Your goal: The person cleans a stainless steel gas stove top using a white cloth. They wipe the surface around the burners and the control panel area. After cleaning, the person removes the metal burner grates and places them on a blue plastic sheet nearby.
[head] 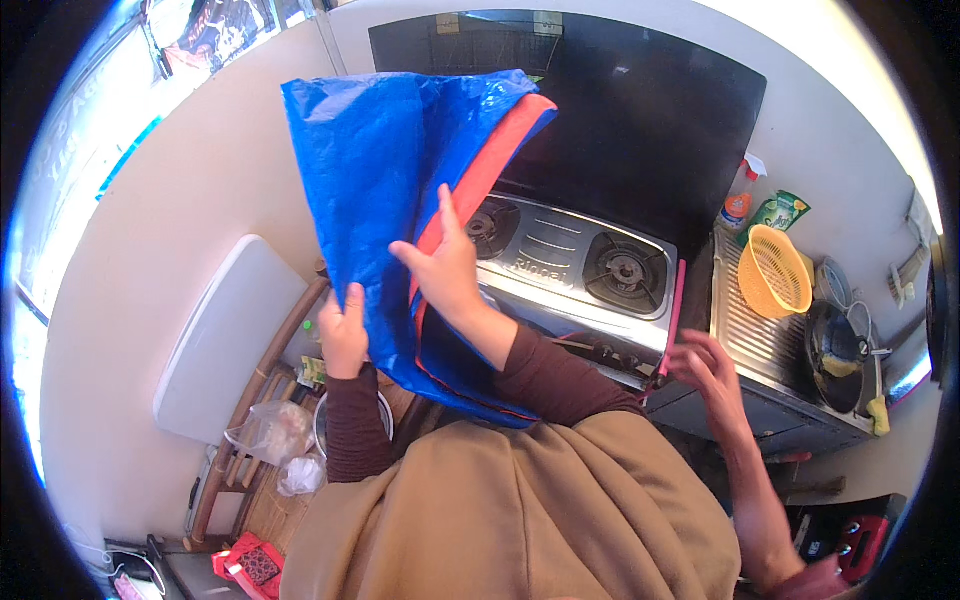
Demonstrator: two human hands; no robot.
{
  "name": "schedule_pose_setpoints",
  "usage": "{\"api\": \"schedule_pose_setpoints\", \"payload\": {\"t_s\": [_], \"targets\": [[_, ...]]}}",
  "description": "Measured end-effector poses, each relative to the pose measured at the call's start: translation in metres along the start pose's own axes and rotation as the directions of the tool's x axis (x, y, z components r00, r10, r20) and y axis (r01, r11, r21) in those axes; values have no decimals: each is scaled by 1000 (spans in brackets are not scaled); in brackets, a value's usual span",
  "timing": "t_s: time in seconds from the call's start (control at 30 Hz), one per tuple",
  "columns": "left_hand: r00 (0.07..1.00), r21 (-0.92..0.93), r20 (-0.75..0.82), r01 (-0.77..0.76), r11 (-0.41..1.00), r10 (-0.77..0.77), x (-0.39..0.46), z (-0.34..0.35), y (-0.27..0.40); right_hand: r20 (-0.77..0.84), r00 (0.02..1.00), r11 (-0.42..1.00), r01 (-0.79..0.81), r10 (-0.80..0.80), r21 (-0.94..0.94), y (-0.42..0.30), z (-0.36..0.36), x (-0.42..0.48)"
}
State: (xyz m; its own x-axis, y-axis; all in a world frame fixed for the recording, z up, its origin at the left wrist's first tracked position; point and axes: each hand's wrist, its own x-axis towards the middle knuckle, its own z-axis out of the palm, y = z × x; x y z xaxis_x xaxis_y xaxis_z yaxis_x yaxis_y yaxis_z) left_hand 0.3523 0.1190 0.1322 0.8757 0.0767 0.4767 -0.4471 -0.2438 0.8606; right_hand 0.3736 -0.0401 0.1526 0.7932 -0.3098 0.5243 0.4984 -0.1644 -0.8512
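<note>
A large blue plastic tarpaulin [367, 165], folded over itself, stands up before me in front of the stove. Its orange-red underside [487, 169] shows as a long turned-over strip. My left hand [343, 334] grips the tarpaulin's lower left edge, thumb in front and fingers hidden behind. Against the folded strip, my right hand [448, 270] is spread, index finger pointing up and thumb out to the left. The sheet's lower part hangs down to my lap, partly behind my right forearm.
Behind stands a two-burner gas stove [544, 255]. Another person's hand [705, 364] reaches in beside a pink strip [677, 300] at its right edge. A yellow basket [772, 274] and wok [832, 360] rest on the drainboard [727, 322]. At left are a bamboo rack [262, 375] and plastic bags [281, 431].
</note>
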Motion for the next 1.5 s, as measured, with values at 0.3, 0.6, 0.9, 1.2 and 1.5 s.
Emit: {"api": "schedule_pose_setpoints", "payload": {"t_s": [0.3, 0.6, 0.9, 1.2, 1.5], "targets": [[966, -269, -14, 244, 932, -258, 128, -60, -71, -82, 986, 920, -165, 146, -356, 37, -124, 99], [881, -402, 418, 399, 824, -223, 208, -4, -121, -39, 907, 875, -416, 420, -246, 6, -293, 129], [817, -422, 553, 442, 792, -162, 225, 99, -153, -145, 903, 792, -425, 404, -438, 14, -377, 94], [814, 146, 490, 275, 950, -311, 306, 120, -245, -388, 874, 860, -417, 291, -295, 154, -299, 55], [585, 312, 810, -396, 863, -25, 151, 265, -117, -547, 759, 929, -355, 354, 109, 178, -270, 44]]}}
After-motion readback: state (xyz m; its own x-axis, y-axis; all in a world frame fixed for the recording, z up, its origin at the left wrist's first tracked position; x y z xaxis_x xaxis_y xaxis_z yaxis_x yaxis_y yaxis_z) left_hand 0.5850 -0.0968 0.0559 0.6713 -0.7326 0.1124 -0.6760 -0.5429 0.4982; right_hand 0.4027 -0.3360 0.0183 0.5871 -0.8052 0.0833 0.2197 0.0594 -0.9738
